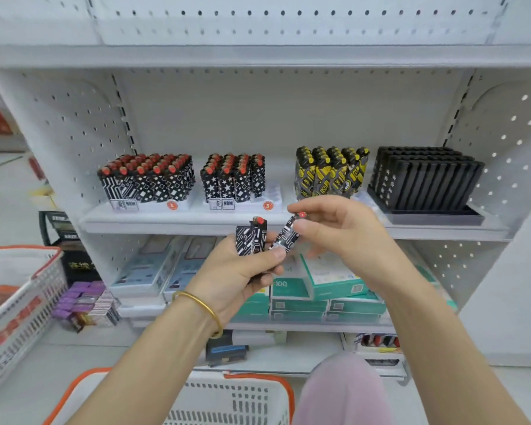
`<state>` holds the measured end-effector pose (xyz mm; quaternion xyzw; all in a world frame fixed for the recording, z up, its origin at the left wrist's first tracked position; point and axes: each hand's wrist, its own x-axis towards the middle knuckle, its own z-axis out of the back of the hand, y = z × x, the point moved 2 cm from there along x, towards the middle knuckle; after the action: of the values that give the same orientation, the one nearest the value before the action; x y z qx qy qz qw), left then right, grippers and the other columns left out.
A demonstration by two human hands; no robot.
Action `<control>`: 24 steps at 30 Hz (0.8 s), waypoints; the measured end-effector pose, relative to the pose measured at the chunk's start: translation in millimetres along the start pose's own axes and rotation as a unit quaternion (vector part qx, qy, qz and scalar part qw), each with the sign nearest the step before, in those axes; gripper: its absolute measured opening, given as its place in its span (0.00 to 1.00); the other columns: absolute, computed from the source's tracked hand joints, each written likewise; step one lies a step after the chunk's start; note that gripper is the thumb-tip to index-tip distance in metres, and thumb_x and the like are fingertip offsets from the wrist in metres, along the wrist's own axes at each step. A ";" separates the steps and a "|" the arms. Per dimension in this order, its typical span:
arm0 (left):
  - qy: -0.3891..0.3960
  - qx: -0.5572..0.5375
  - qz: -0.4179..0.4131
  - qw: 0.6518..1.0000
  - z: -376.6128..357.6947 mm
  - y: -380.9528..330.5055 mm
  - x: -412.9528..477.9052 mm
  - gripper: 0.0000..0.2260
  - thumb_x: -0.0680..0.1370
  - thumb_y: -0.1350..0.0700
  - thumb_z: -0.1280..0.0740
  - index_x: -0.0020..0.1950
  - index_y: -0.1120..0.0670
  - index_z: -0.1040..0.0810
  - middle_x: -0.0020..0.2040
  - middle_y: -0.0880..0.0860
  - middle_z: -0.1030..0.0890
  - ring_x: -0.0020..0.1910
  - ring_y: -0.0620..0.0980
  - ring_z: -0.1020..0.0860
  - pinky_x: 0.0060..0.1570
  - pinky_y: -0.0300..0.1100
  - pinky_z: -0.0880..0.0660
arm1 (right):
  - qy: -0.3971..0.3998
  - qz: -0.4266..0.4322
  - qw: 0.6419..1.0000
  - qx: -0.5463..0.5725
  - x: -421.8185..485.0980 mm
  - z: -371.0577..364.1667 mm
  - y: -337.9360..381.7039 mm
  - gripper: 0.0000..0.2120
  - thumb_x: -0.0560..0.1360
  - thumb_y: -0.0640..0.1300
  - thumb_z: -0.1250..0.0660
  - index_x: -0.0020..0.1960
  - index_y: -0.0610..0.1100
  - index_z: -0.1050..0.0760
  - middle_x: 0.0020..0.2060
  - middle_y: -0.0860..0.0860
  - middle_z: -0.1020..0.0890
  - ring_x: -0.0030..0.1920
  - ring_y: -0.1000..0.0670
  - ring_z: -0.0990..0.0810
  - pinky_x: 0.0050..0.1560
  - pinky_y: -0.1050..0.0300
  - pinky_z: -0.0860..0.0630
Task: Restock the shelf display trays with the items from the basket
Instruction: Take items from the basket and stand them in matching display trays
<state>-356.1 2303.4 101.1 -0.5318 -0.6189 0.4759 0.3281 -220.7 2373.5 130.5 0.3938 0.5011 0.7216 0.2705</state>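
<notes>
My left hand (241,273) grips a small bunch of black-and-white patterned lighters (251,237) with red caps, held upright in front of the shelf edge. My right hand (341,228) pinches a single lighter (287,233) of the same kind, tilted, beside the bunch. On the shelf above stand two white display trays: the left tray (154,205) is packed with lighters, the middle tray (242,205) has bare slots on its right side. A white basket with an orange rim (258,391) sits below my arms.
Yellow-and-black lighters (330,171) and a black tray of black items (426,185) stand further right on the same shelf. Boxed goods (319,283) fill the lower shelf. A second white basket (19,289) stands at the left, with purple packs (83,302) on the floor.
</notes>
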 end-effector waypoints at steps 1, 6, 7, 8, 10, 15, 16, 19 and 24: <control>0.000 0.005 -0.004 1.000 3.7 -0.9 -0.6 0.08 0.74 0.70 0.35 0.47 0.59 0.26 0.29 0.51 0.21 0.25 0.43 0.25 0.23 0.31 0.31 | -0.001 0.002 1.000 -0.015 2.1 -4.9 0.5 0.10 0.72 0.33 0.32 0.50 0.46 0.21 0.41 0.46 0.20 0.36 0.51 0.22 0.32 0.62 0.23; -0.011 0.014 0.000 1.000 20.8 -5.8 -1.5 0.04 0.75 0.66 0.34 0.48 0.60 0.24 0.34 0.52 0.21 0.26 0.42 0.28 0.22 0.31 0.32 | -0.035 0.025 0.998 -0.046 16.8 -15.6 11.2 0.15 0.71 0.31 0.31 0.49 0.50 0.23 0.41 0.46 0.20 0.37 0.53 0.22 0.32 0.62 0.24; -0.017 0.010 0.001 1.000 23.5 -6.9 -0.7 0.04 0.75 0.66 0.34 0.48 0.60 0.24 0.35 0.54 0.22 0.26 0.43 0.30 0.22 0.32 0.33 | -0.056 0.037 0.996 -0.057 20.7 -14.9 16.3 0.15 0.71 0.31 0.31 0.48 0.50 0.24 0.40 0.48 0.20 0.36 0.54 0.22 0.33 0.61 0.23; -0.022 0.004 0.002 1.000 25.5 -8.1 0.0 0.05 0.75 0.66 0.34 0.49 0.61 0.24 0.35 0.55 0.23 0.26 0.43 0.31 0.21 0.32 0.35 | -0.078 0.054 0.992 -0.079 25.8 -14.5 22.1 0.15 0.71 0.31 0.31 0.48 0.49 0.25 0.39 0.50 0.20 0.36 0.55 0.22 0.34 0.61 0.22; -0.027 -0.006 0.004 1.000 27.4 -10.2 2.2 0.07 0.75 0.67 0.35 0.53 0.62 0.25 0.36 0.56 0.26 0.25 0.43 0.31 0.21 0.32 0.37 | -0.118 0.094 0.979 -0.140 39.3 -14.1 34.5 0.13 0.70 0.32 0.30 0.47 0.48 0.25 0.38 0.54 0.21 0.37 0.56 0.23 0.40 0.60 0.22; -0.035 -0.028 0.015 0.999 26.3 -15.3 8.5 0.09 0.76 0.68 0.37 0.55 0.65 0.23 0.37 0.55 0.21 0.28 0.44 0.30 0.22 0.33 0.35 | -0.113 0.129 0.926 -0.337 87.3 -22.7 43.2 0.12 0.71 0.34 0.32 0.51 0.45 0.22 0.45 0.50 0.20 0.46 0.51 0.22 0.55 0.58 0.26; -0.033 -0.031 0.015 0.999 26.0 -15.8 9.4 0.09 0.76 0.68 0.38 0.55 0.64 0.23 0.37 0.55 0.20 0.29 0.44 0.29 0.23 0.33 0.33 | -0.102 0.127 0.915 -0.369 94.9 -24.9 40.2 0.12 0.71 0.34 0.32 0.52 0.44 0.22 0.47 0.48 0.21 0.47 0.49 0.23 0.54 0.58 0.28; -0.026 -0.038 0.014 0.999 26.4 -16.9 10.4 0.09 0.77 0.69 0.39 0.54 0.64 0.22 0.38 0.55 0.17 0.30 0.44 0.27 0.25 0.33 0.30 | -0.085 0.129 0.891 -0.428 106.1 -29.5 31.0 0.13 0.71 0.33 0.33 0.52 0.45 0.22 0.46 0.49 0.28 0.46 0.48 0.26 0.47 0.61 0.33; -0.022 -0.036 0.021 0.999 29.5 -15.6 9.9 0.09 0.76 0.68 0.38 0.54 0.63 0.22 0.41 0.56 0.16 0.31 0.44 0.23 0.28 0.34 0.26 | -0.074 0.129 0.882 -0.447 108.3 -30.2 28.3 0.12 0.73 0.35 0.33 0.54 0.46 0.22 0.46 0.50 0.30 0.45 0.51 0.30 0.45 0.63 0.37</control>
<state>-390.5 2306.2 105.0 -0.5450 -0.6318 0.4718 0.2849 -304.7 2433.1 183.6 0.3442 0.0486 0.8664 0.3586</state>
